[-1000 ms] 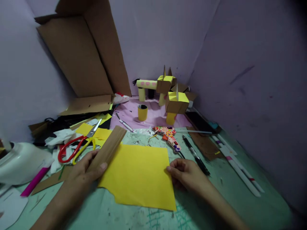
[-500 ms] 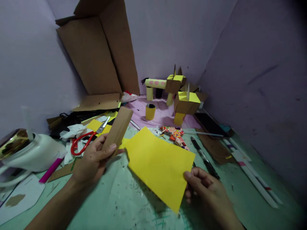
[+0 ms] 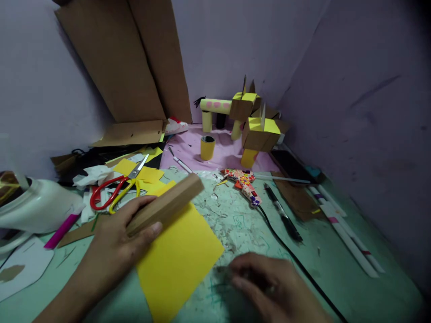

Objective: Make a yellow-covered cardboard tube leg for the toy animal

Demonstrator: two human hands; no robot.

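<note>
My left hand is closed around a folded strip of brown cardboard, thumb on top. A yellow paper sheet lies beneath the strip and this hand; whether the fingers also grip it I cannot tell. My right hand, a little blurred, is low over the table to the right of the sheet and apart from it. Its thumb and forefinger are curled towards each other; a dark smudge at the tips is too unclear to name. Beyond it lies a flower-patterned glue gun with a black cord.
Red-handled scissors and yellow-handled scissors lie on paper scraps at left, near a white pot. Cardboard-and-paper animals and a yellow tube stand behind. A black pen and white sticks lie at right.
My right hand has let go of the yellow sheet and moved left and down. The sheet has shifted left under the cardboard strip, which has tilted flatter. The glue gun's cord is now uncovered.
</note>
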